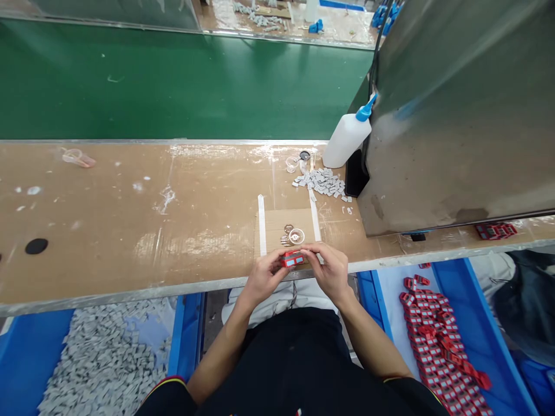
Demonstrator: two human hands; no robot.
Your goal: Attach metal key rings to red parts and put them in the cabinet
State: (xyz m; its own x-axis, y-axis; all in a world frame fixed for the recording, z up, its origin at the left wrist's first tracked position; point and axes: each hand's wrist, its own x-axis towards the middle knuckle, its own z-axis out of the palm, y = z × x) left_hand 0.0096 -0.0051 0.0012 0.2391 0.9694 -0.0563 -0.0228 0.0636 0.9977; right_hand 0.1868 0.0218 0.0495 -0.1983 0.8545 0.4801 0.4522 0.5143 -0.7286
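Note:
My left hand (265, 276) and my right hand (328, 267) meet at the near edge of the brown workbench (130, 231). Together they pinch a small red part (292, 259) with pale windows on its face. My left fingers grip its left end, my right fingers its right end and top. Just beyond the hands, a small clear round dish (296, 236) and a few tiny metal rings lie on a taped cardboard patch (277, 222).
A heap of small grey pieces (323, 182) and a white squeeze bottle with a blue nozzle (347, 138) stand further back. A large grey machine housing (459, 115) fills the right. Below are a blue bin of grey pieces (99, 358) and a blue bin of red parts (437, 341).

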